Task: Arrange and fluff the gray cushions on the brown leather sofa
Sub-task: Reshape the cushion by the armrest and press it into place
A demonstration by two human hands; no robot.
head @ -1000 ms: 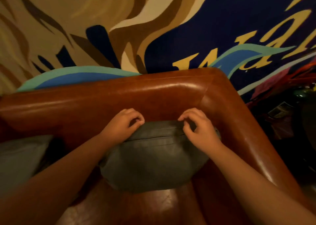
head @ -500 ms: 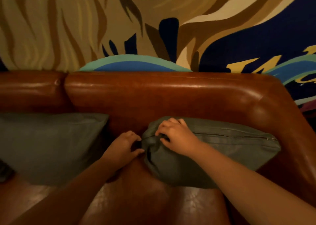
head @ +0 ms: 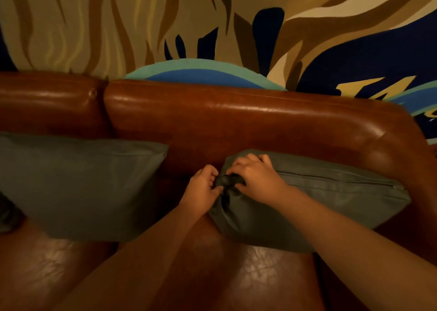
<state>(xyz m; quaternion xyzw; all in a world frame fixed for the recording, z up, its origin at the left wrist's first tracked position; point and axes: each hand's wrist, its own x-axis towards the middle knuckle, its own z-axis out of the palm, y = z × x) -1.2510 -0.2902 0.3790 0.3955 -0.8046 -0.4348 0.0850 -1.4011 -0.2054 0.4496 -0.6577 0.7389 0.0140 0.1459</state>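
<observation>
A gray cushion (head: 331, 202) with a zipper along its top edge leans in the right corner of the brown leather sofa (head: 236, 121). My left hand (head: 201, 190) pinches the bunched upper left corner of this cushion. My right hand (head: 257, 178) grips the same corner from the right, fingers curled over the fabric. A second gray cushion (head: 78, 183) leans against the backrest at the left, apart from both hands.
The sofa's right armrest (head: 397, 159) curves round behind the right cushion. A painted wall (head: 212, 27) in tan, blue and teal rises behind the backrest. Shiny seat leather (head: 260, 275) shows below the cushions.
The view has swung left, bringing the left cushion into sight. Both hands moved from the cushion's top edge to its upper left corner and now bunch the fabric there.
</observation>
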